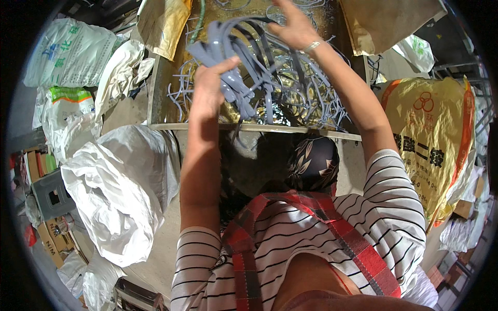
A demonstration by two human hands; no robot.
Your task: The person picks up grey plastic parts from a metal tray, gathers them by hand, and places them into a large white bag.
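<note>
My left hand (210, 79) is shut on a bundle of glossy grey strips (229, 54), flexible and probably plastic or rubber, with the thumb across it. The strips arch up and over to the right, and their ends hang down. Beyond the arch, my right hand (293, 29) has its fingers spread, slightly blurred, with the thumb close to the top of the loop; I cannot tell whether they touch. Below both hands, a shallow work tray (256, 128) with a raised front edge holds a tangle of thin grey offcuts (323, 95) on a shiny, yellowish-brown surface.
A white woven sack (116, 202) stands open at the left of the tray, near more printed sacks (74, 52). To the right is a yellow printed sack (424, 144). Sheets of sacking (389, 23) hang over the tray's sides. A grey plastic crate (52, 196) lies far left.
</note>
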